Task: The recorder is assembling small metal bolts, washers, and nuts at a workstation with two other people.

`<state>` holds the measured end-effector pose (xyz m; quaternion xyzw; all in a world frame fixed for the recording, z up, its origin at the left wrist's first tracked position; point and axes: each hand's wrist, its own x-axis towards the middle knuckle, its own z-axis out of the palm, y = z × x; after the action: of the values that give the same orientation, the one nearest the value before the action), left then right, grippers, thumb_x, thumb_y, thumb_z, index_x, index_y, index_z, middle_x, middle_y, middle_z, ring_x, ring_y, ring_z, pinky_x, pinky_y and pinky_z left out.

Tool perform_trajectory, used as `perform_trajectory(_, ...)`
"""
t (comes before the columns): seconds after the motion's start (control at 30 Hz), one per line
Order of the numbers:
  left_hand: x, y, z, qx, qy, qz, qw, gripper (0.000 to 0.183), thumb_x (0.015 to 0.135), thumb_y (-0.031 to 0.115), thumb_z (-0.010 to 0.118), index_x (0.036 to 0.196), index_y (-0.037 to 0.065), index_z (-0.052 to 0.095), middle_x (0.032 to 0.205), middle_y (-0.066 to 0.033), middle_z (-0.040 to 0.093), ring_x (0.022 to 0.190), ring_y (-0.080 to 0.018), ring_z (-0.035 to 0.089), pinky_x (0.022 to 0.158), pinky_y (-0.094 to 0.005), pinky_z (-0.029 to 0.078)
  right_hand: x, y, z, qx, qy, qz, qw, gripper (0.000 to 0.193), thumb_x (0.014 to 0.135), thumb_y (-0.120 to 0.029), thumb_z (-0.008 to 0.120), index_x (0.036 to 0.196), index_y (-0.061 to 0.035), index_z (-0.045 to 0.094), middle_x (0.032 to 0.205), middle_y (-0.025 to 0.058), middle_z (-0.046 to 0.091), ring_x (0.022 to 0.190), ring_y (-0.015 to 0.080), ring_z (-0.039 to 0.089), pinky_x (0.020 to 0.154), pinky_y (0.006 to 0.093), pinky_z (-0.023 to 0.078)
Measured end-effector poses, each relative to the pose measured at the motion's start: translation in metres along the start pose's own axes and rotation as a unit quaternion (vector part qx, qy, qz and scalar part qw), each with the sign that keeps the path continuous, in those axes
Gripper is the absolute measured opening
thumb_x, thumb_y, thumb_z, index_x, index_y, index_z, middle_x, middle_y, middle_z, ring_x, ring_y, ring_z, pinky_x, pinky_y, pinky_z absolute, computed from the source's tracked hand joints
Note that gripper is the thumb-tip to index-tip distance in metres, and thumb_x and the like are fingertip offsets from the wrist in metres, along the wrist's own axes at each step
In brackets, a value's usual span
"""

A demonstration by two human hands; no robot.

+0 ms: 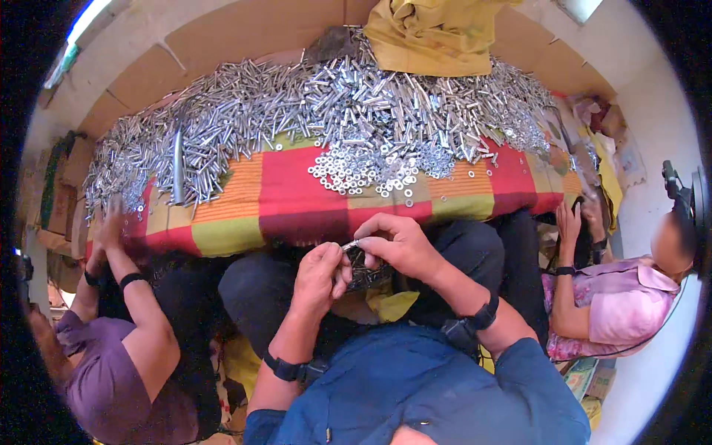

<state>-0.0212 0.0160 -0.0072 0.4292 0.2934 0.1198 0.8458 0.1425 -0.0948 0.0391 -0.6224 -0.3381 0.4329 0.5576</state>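
At the centre of the frame, the left hand (317, 277) is grasping a small metal rod (348, 246) while the right hand (401, 244) is pinching its right end, each grip probably needing steady alignment.

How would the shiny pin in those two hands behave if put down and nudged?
The pin looks slim and rod-like, so it would probably roll. Its metallic shine suggests something stiff, perhaps slippery. Being small between the fingers, it's likely fairly light.
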Motion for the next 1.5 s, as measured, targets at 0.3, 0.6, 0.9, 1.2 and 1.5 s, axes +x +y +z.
perform_trajectory(0.3, 0.002, 0.001, -0.002, 0.001, -0.001, 0.007, 1.000, 0.030, 0.103, 0.031, 0.052, 0.087, 0.006, 0.058, 0.064, -0.0070, 0.059, 0.040, -0.0110, 0.042, 0.035, -0.0246, 0.030, 0.064, 0.043, -0.051, -0.480, 0.161, -0.159, 0.848, 0.016, 0.084, -0.009, 0.065, 0.097, 0.0011, 0.066, 0.094, 0.0241, 0.066, 0.092, 0.0444, 0.063, 0.082, 0.0490, 0.051)
perform_trajectory(0.6, 0.002, 0.000, -0.006, -0.014, -0.003, 0.012, 1.000, 0.036, 0.106, 0.034, 0.050, 0.085, 0.006, 0.059, 0.063, -0.0054, 0.060, 0.040, -0.0090, 0.044, 0.037, -0.0228, 0.030, 0.081, 0.037, -0.061, -0.518, 0.081, -0.136, 0.841, 0.015, 0.079, -0.012, 0.063, 0.087, 0.0007, 0.063, 0.090, 0.0259, 0.067, 0.086, 0.0444, 0.066, 0.077, 0.0525, 0.053)
perform_trajectory(0.9, -0.001, 0.005, -0.003, -0.024, -0.018, 0.019, 0.999, 0.037, 0.105, 0.036, 0.050, 0.085, 0.007, 0.058, 0.064, -0.0055, 0.060, 0.040, -0.0091, 0.042, 0.038, -0.0225, 0.030, 0.038, -0.008, -0.027, -0.091, -0.058, 0.064, 0.992, 0.017, 0.090, -0.010, 0.067, 0.103, 0.0011, 0.067, 0.084, 0.0056, 0.068, 0.069, 0.0119, 0.067, 0.062, 0.0274, 0.055)
perform_trajectory(1.2, 0.002, 0.001, -0.004, -0.014, -0.005, 0.010, 1.000, 0.033, 0.105, 0.033, 0.049, 0.087, 0.007, 0.058, 0.063, -0.0061, 0.059, 0.038, -0.0101, 0.040, 0.035, -0.0243, 0.029, 0.024, -0.007, -0.016, -0.117, -0.110, -0.089, 0.983, 0.013, 0.093, -0.007, 0.065, 0.103, 0.0016, 0.065, 0.087, 0.0054, 0.068, 0.071, 0.0110, 0.067, 0.065, 0.0266, 0.054)
perform_trajectory(1.5, 0.001, 0.003, -0.003, 0.013, 0.003, 0.023, 1.000, 0.034, 0.104, 0.034, 0.052, 0.085, 0.006, 0.058, 0.064, -0.0055, 0.059, 0.040, -0.0083, 0.042, 0.038, -0.0226, 0.031, 0.018, -0.006, -0.009, -0.089, -0.071, 0.023, 0.993, 0.017, 0.097, -0.016, 0.063, 0.096, 0.0010, 0.066, 0.075, 0.0027, 0.063, 0.061, 0.0103, 0.062, 0.055, 0.0259, 0.050)
